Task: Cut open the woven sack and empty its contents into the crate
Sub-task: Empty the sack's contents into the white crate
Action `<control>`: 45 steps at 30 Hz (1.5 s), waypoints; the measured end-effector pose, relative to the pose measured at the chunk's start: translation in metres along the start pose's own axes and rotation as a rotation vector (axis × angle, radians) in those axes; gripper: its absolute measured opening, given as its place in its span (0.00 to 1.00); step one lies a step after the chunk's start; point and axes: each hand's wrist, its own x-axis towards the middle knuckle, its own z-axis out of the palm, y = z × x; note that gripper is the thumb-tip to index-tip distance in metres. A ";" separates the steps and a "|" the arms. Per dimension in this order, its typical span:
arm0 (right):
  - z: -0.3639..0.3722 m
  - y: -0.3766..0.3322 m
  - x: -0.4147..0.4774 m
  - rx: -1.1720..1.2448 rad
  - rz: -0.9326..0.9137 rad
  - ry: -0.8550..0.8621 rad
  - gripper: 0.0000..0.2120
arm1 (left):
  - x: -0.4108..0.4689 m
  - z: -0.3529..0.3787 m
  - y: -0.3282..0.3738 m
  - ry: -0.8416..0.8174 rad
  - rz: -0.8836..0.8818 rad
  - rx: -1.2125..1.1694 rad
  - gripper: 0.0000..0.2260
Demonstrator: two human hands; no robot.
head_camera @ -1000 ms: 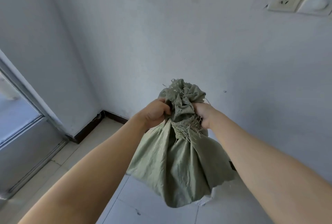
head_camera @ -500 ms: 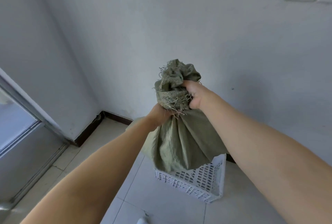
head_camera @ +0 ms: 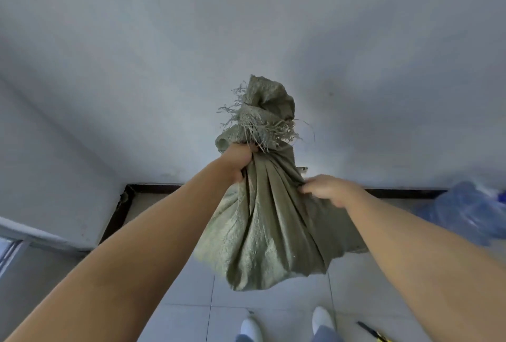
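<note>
A grey-green woven sack (head_camera: 262, 226) hangs in the air in front of me, its frayed end bunched at the top. My left hand (head_camera: 237, 159) is clenched around the bunched neck just below the fraying. My right hand (head_camera: 327, 189) pinches the fabric on the sack's right side, lower down. The sack hangs limp and looks slack. A small corner of the white crate (head_camera: 302, 169) peeks out behind the sack; the rest of it is hidden.
White walls meet a tiled floor (head_camera: 189, 287) with a dark skirting board (head_camera: 120, 204). A blue plastic bag (head_camera: 465, 210) lies at the right. My white shoes (head_camera: 250, 329) show at the bottom, and a yellow-black utility knife (head_camera: 373, 332) lies on the floor beside them.
My right hand has let go of the sack's neck and moved down to its right side. The left hand has moved up to the neck. The view has tilted down; the crate is now hidden.
</note>
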 end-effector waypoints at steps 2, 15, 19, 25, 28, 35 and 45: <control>0.006 0.015 0.006 0.073 0.035 -0.002 0.20 | 0.008 0.005 -0.020 -0.003 -0.080 0.028 0.07; 0.014 0.054 0.047 0.232 0.030 0.269 0.14 | 0.069 0.027 -0.073 0.055 -0.191 0.122 0.06; 0.000 0.065 0.051 0.243 -0.001 0.091 0.18 | 0.080 0.030 -0.091 0.071 -0.244 0.144 0.08; 0.000 0.075 0.069 -0.415 0.096 -0.137 0.42 | 0.094 0.049 -0.095 0.069 -0.313 0.168 0.09; -0.001 0.079 0.085 -0.441 0.059 -0.094 0.31 | 0.112 0.050 -0.100 0.082 -0.355 0.250 0.07; 0.011 0.109 0.153 -0.319 0.080 -0.025 0.22 | 0.191 0.054 -0.156 0.209 -0.359 0.569 0.33; 0.041 0.175 0.278 0.099 0.188 0.140 0.06 | 0.289 0.078 -0.261 0.092 -0.219 0.928 0.18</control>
